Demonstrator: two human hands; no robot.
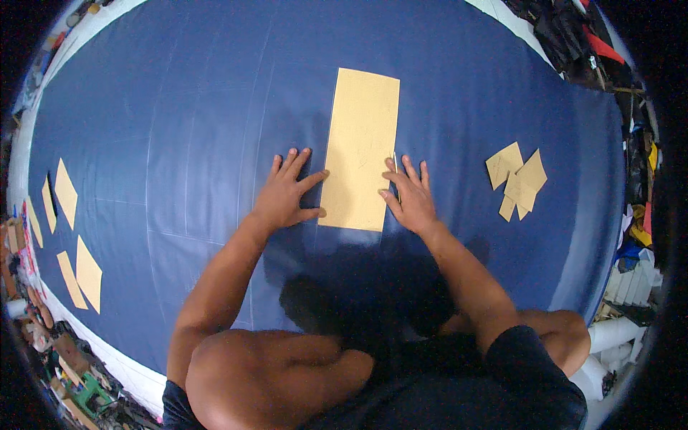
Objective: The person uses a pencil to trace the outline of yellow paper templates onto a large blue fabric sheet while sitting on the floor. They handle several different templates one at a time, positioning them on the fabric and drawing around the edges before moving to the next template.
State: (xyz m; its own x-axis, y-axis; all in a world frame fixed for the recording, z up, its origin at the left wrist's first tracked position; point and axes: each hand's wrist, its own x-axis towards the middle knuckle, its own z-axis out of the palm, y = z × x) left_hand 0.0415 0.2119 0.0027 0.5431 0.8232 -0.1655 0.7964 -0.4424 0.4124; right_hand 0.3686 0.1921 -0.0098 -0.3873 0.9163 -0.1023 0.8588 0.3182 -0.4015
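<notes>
A tall yellow-tan rectangular sheet point(360, 129), like card, lies on the blue surface in front of me, with faint marks on it. My left hand point(283, 192) is spread flat at its lower left side, the thumb and index fingertips touching the edge. At the lower right edge rests my right hand point(413, 195), thumb and index fingertip on the sheet and the other fingers stretched over the blue. A thin pale sliver shows by the right fingers; what it is I cannot make out.
Several overlapping cut pieces point(519, 179) of the same tan material lie to the right. Further pointed and strip-shaped pieces point(67, 192) lie far left. The blue covering point(208, 107) has pale lines. Clutter point(79, 373) borders it on the left, and more point(634, 244) on the right.
</notes>
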